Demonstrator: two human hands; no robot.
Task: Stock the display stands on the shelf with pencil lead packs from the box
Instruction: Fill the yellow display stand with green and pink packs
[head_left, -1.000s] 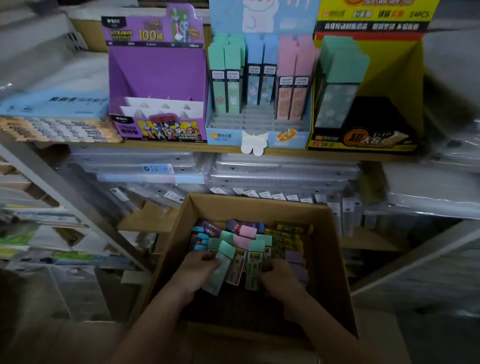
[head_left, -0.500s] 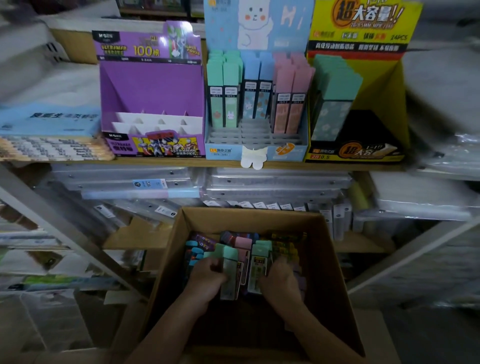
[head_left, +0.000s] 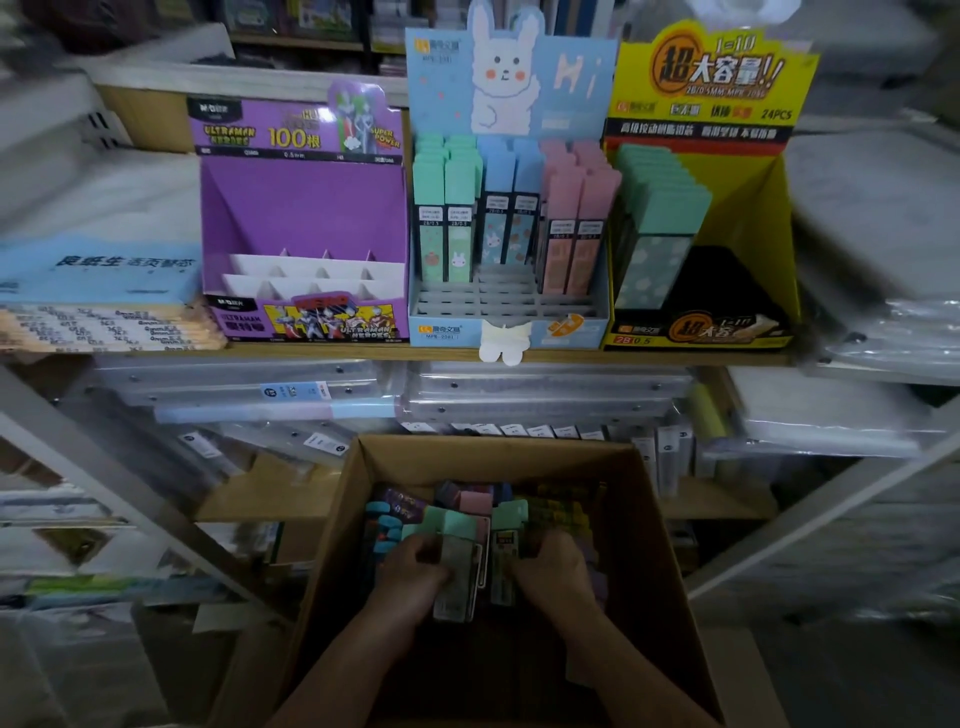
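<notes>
Both my hands are down inside the cardboard box. My left hand grips a small stack of green-capped lead packs. My right hand holds another green-capped pack beside them. More packs in pink, purple, blue and yellow lie at the back of the box. On the shelf above stand three display stands: a purple one with bare white slots, a blue rabbit one partly filled with green, blue and pink packs, and a yellow one with green packs at its left.
The wooden shelf board carries the stands, with paper pads at its left. Under it lie clear plastic folders and wrapped stock. Slanting grey shelf frames flank the box on both sides.
My hands have drawn the green-capped packs together into an upright bundle. The view has tilted up, so more of the display stands shows.
</notes>
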